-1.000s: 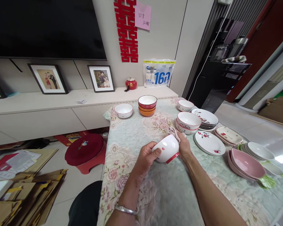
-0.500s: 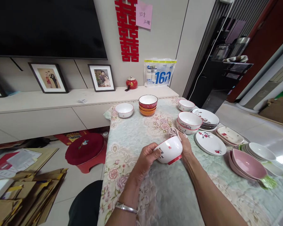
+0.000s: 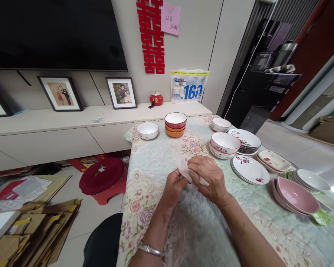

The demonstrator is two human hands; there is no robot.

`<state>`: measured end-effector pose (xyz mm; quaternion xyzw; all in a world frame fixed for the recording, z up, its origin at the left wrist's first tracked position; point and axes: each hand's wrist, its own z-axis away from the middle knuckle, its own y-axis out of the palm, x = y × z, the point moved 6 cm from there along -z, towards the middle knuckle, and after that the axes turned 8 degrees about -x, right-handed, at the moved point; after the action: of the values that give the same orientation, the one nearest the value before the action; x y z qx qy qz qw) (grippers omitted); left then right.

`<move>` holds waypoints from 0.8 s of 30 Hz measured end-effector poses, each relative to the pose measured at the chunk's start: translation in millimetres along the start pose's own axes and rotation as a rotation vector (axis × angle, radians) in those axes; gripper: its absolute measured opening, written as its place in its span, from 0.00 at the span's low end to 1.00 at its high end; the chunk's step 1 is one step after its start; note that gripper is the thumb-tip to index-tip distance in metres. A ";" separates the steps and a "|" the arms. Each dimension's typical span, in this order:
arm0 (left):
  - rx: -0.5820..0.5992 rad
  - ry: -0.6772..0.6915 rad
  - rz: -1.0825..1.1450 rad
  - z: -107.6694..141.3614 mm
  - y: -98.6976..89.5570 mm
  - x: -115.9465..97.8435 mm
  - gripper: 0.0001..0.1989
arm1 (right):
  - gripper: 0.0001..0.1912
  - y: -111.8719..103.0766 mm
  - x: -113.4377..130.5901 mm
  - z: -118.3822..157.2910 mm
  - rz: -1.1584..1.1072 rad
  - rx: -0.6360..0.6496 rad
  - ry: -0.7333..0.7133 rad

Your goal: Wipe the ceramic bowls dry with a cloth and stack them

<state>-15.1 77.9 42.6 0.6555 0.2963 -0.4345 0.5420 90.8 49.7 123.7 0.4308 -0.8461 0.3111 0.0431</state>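
Note:
My left hand (image 3: 174, 183) is closed on the near left side of a white bowl (image 3: 192, 187), thumb on top. Most of the bowl is covered by my hands. My right hand (image 3: 210, 177) is curled over it, holding a pale cloth (image 3: 184, 169) against the bowl. Both hands are above the floral tablecloth (image 3: 150, 170). To the right of them stand two stacked white bowls with red rims (image 3: 225, 142) and a stack of flower-patterned plates (image 3: 250, 168).
At the table's far side are a single white bowl (image 3: 147, 130) and a stack of red and orange bowls (image 3: 175, 124). Pink leaf-shaped dishes (image 3: 296, 194) and oval plates (image 3: 274, 160) lie on the right. A red stool (image 3: 102, 176) stands on the floor at left.
My right hand has come from behind the bowl to over its top with the cloth. The bowl has turned and is now largely hidden. My left hand keeps its hold.

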 end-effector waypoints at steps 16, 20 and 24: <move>0.128 0.011 -0.462 0.2 3.3 6.6 0.15 | 0.19 3.9 -129.8 50.2 -0.514 -0.326 0.968; 0.045 -0.057 -0.315 -0.7 -4.0 11.3 0.18 | 0.17 -2.4 -94.3 30.3 -0.317 -0.274 0.687; 0.026 -0.037 -0.177 -3.0 -3.0 11.9 0.16 | 0.12 -1.7 -29.8 6.4 -0.105 -0.115 0.189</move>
<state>-11.6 80.5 30.8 0.6257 0.3372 -0.4966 0.4983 112.0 66.3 109.3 0.4398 -0.8310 0.2987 0.1635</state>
